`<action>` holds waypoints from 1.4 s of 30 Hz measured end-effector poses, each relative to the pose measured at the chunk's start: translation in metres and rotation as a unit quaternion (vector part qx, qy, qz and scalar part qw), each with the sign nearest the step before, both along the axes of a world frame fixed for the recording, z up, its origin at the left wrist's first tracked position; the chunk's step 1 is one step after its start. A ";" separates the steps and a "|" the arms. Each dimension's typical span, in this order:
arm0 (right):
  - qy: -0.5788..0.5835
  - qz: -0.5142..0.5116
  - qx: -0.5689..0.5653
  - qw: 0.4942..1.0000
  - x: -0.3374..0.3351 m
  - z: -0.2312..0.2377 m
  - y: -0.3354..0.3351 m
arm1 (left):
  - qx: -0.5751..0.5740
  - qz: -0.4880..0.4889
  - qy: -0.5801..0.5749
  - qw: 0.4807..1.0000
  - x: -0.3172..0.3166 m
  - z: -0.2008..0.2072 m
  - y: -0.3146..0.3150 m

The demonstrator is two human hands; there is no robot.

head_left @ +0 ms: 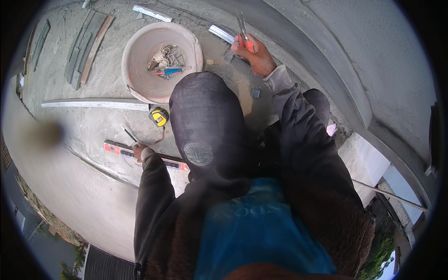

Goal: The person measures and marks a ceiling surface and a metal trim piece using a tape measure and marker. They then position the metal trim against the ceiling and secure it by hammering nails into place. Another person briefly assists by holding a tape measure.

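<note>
The right hand [254, 53] is raised toward the curved grey wall [326, 51], its fingers wrapped tight around the red grips of a pair of pliers [242, 29] whose metal tips point up and away from the person. Just left of that hand a short metal strip [221, 33] lies on the dusty concrete floor [70, 126], and a small grey block [227, 56] sits right beneath the knuckles. The left hand [140, 151] is down by the person's bent knee [205, 116], closed on a slim pencil-like tool [129, 135] and resting against an orange spirit level [140, 154] that lies flat on the floor and runs under the leg. A yellow tape measure [159, 116] sits just beyond that hand, between the level and a large round pan [140, 60]. Inside the pan lies a tangle of pale string [164, 57] with a blue-and-red handled tool [170, 71] beside it. A long pale straightedge [93, 103] lies on the floor touching the pan's near rim, and a stack of grey tile strips [86, 46] lies well apart to the far left. Another metal strip [151, 13] lies beyond the pan near the wall
</note>
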State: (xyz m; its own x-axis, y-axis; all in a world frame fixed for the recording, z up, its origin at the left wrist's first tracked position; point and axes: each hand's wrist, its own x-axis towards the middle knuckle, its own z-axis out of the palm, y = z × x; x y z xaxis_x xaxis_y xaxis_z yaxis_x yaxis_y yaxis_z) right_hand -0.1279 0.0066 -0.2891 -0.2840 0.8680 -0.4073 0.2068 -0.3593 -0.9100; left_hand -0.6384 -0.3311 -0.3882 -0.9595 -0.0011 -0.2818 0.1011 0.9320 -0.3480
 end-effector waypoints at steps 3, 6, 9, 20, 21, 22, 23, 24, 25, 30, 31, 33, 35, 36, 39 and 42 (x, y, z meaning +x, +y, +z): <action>0.301 -0.062 -0.039 0.951 0.016 0.064 -0.015 | 0.561 0.121 -0.001 0.819 -0.008 0.012 0.012; 0.438 -0.116 0.019 0.891 0.023 0.103 -0.031 | 0.735 0.021 -0.126 0.666 0.059 0.121 0.107; 0.518 -0.144 0.057 0.841 0.023 0.128 -0.036 | 0.792 -0.019 -0.455 0.408 0.167 0.240 0.198; 0.395 -0.242 0.205 0.862 0.045 0.162 -0.105 | 0.526 0.059 -0.700 0.480 0.435 0.282 0.250; 0.432 -0.240 0.176 0.851 0.047 0.157 -0.116 | 0.501 0.085 -0.719 0.475 0.444 0.279 0.243; 0.419 -0.265 0.174 0.851 0.049 0.154 -0.125 | 0.510 0.074 -0.715 0.472 0.451 0.275 0.235; 0.405 -0.289 0.170 0.851 0.051 0.153 -0.133 | 0.519 0.063 -0.711 0.470 0.457 0.271 0.228; 0.389 -0.316 0.163 0.850 0.053 0.149 -0.142 | 0.526 0.055 -0.707 0.470 0.461 0.265 0.219; 0.393 -0.303 0.175 0.850 0.062 0.138 -0.147 | 0.522 0.054 -0.719 0.457 0.464 0.257 0.212; 0.405 -0.316 0.157 0.843 0.072 0.118 -0.165 | 0.464 0.084 -0.719 0.511 0.475 0.244 0.200; 0.394 -0.318 0.160 0.847 0.074 0.115 -0.167 | 0.448 0.073 -0.716 0.531 0.476 0.242 0.198; 0.357 -0.315 0.126 0.870 0.083 0.118 -0.171 | 0.424 0.028 -0.730 0.535 0.472 0.232 0.192; 0.344 -0.339 0.118 0.868 0.097 0.117 -0.171 | 0.391 0.019 -0.766 0.510 0.461 0.219 0.184; 0.351 -0.363 0.125 0.854 0.106 0.112 -0.164 | 0.371 0.033 -0.792 0.484 0.454 0.215 0.180; 0.346 -0.402 0.122 0.839 0.121 0.099 -0.156 | 0.371 0.039 -0.792 0.484 0.462 0.235 0.185; 0.347 -0.427 0.110 0.828 0.123 0.087 -0.161 | 0.352 -0.008 -0.782 0.514 0.462 0.236 0.185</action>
State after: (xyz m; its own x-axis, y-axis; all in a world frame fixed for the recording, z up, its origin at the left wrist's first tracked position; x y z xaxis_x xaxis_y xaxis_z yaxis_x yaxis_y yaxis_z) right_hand -0.0050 -0.1548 -0.2018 0.3731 0.9040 -0.2086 -0.6368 0.0860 -0.7662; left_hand -0.1762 -0.1461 -0.1525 0.4422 0.6343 -0.6342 -0.2467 0.7658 0.5939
